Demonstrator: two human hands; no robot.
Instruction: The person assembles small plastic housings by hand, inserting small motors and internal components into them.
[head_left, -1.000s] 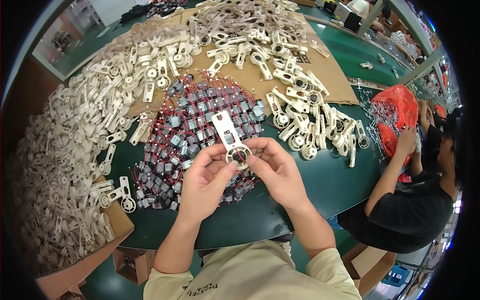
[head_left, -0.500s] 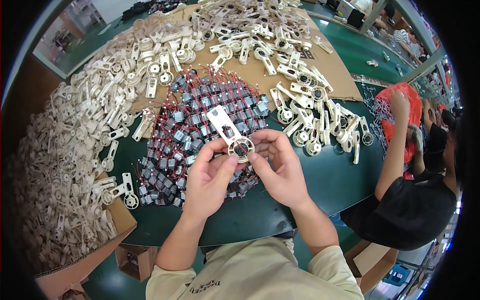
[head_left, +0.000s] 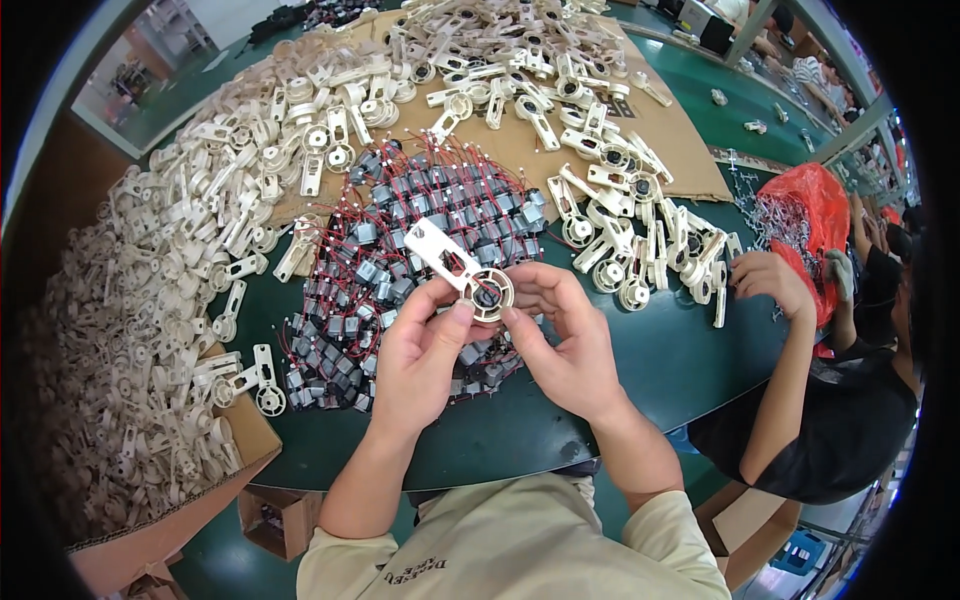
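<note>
Between my hands is a cream plastic housing (head_left: 440,249), a flat slotted arm with a round spoked ring at its end. Its arm points up and to the left, and something dark with a bit of red shows through the ring. My left hand (head_left: 422,352) pinches the ring's left side with thumb and fingers. My right hand (head_left: 565,348) is closed on the right side, its thumb at the lower rim. Behind and below the housing spreads a pile of small grey motors (head_left: 340,290) with red wires and white connectors.
Cream housings (head_left: 150,330) heap at left, above a cardboard box edge (head_left: 245,430). More housings (head_left: 640,240) lie at right on the green table (head_left: 660,340) and on a cardboard sheet (head_left: 680,150). A co-worker's hand (head_left: 775,285) reaches there, beside a red bag (head_left: 825,205) of small metal parts.
The housing has turned slightly, its arm leaning further left. The co-worker's hand has come down from the red bag to the housings at right. My grip looks much the same.
</note>
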